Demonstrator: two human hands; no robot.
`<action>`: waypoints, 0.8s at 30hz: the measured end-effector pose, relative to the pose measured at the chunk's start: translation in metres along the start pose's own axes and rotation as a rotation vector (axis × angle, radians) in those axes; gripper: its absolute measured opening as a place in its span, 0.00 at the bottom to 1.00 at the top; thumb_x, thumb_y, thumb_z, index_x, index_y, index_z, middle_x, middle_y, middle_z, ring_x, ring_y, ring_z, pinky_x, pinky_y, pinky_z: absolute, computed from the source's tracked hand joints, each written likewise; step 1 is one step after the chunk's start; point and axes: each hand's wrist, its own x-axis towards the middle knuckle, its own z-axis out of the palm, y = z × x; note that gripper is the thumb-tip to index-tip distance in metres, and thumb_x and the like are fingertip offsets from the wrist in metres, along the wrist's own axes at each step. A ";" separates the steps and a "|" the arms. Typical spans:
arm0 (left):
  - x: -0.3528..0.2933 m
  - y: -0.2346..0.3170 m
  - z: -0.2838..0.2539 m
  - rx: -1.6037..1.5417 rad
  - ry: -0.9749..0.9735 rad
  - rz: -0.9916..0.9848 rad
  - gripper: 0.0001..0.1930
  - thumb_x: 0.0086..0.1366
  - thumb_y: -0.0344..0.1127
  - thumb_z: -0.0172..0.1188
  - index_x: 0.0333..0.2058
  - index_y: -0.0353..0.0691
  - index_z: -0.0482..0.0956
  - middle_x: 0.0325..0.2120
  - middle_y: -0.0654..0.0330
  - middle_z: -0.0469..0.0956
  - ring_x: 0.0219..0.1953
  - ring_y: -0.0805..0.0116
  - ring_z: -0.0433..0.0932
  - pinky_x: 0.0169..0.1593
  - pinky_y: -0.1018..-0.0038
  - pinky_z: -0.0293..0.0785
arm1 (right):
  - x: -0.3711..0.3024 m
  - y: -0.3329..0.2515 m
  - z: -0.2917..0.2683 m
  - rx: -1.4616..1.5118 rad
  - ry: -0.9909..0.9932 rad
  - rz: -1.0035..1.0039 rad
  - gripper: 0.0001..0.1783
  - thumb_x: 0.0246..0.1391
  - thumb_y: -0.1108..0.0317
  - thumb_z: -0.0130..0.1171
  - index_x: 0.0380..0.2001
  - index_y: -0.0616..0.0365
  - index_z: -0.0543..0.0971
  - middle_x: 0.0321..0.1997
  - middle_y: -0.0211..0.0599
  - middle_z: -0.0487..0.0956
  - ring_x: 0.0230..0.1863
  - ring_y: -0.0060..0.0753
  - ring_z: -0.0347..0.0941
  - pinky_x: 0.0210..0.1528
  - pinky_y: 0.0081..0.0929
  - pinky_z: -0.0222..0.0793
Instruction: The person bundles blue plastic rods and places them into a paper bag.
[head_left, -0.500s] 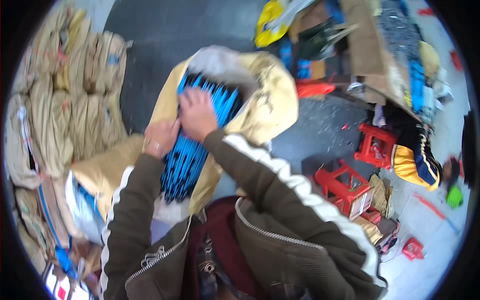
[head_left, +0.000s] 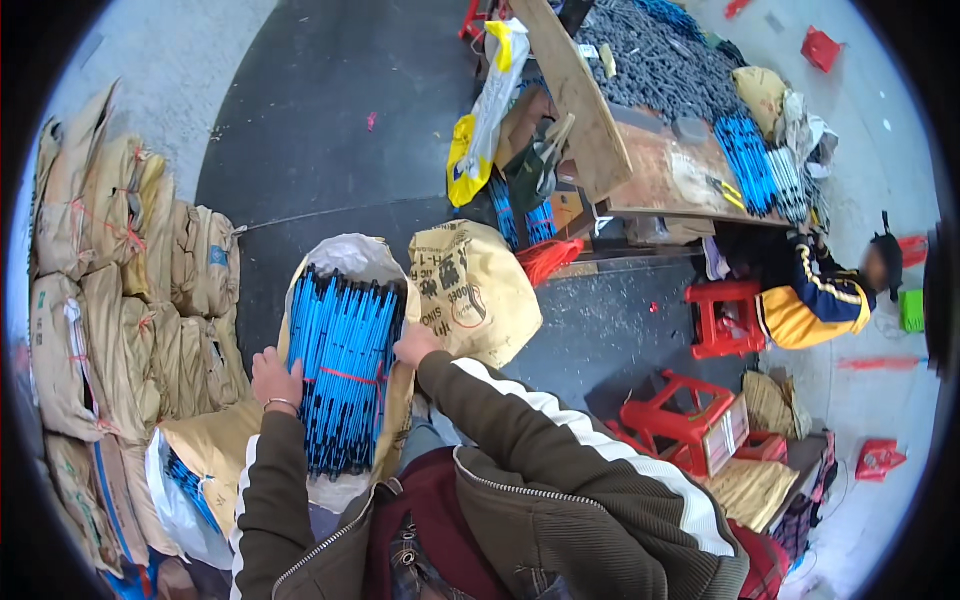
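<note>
Drawn apart since the earlier frame: left hand (head_left: 277, 378) and right hand (head_left: 417, 344), from close together over the rods out to opposite sides of the sack.

Item: bundle of blue rods (head_left: 335, 430), dark-ended, lying lengthwise inside an open tan sack (head_left: 396, 425) with whitish lining; red tie (head_left: 346, 375) across the middle.

Left hand: at 9 o'clock of the bundle, against the sack's left side; thumb toward the rods, cannot tell whether clamped or merely resting.

Right hand: at 2 o'clock, grip closed on the sack's right edge.

Step in hand, by judgement: settling the sack around the bundle. Next move, likewise: calls for firm hold on both edges and even pull, rods kept aligned.

Adjacent: printed tan paper (head_left: 478, 295) at 2 o'clock, just beyond the right hand. Second sack (head_left: 215, 430) at 8 o'clock, rods showing.

Farther out: stacked sacks (head_left: 125, 290) at 10 o'clock; surface (head_left: 645, 165) at 2 o'clock, bearing grey pieces (head_left: 650, 55) and more blue rods (head_left: 748, 165); red stools (head_left: 725, 318) and seated co-worker (head_left: 812, 300) at 3 o'clock.
</note>
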 end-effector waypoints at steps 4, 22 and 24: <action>-0.034 -0.021 0.012 0.074 -0.018 -0.047 0.13 0.54 0.44 0.55 0.27 0.41 0.68 0.28 0.53 0.68 0.31 0.50 0.71 0.32 0.58 0.68 | 0.000 0.000 -0.013 0.120 -0.035 -0.088 0.26 0.41 0.62 0.50 0.39 0.76 0.66 0.37 0.64 0.73 0.43 0.54 0.71 0.45 0.41 0.66; 0.001 -0.028 0.013 0.082 -0.494 0.146 0.22 0.61 0.49 0.40 0.23 0.37 0.76 0.26 0.46 0.75 0.30 0.45 0.74 0.35 0.55 0.69 | 0.008 0.037 -0.021 0.239 -0.396 -0.210 0.14 0.41 0.67 0.49 0.17 0.70 0.75 0.15 0.48 0.74 0.13 0.38 0.73 0.19 0.31 0.70; -0.001 -0.023 0.018 0.116 -0.490 0.148 0.24 0.62 0.49 0.38 0.21 0.36 0.76 0.26 0.45 0.75 0.31 0.44 0.73 0.36 0.54 0.68 | 0.003 0.038 -0.029 0.333 -0.469 -0.181 0.13 0.40 0.67 0.49 0.17 0.70 0.75 0.14 0.48 0.74 0.13 0.38 0.72 0.18 0.31 0.70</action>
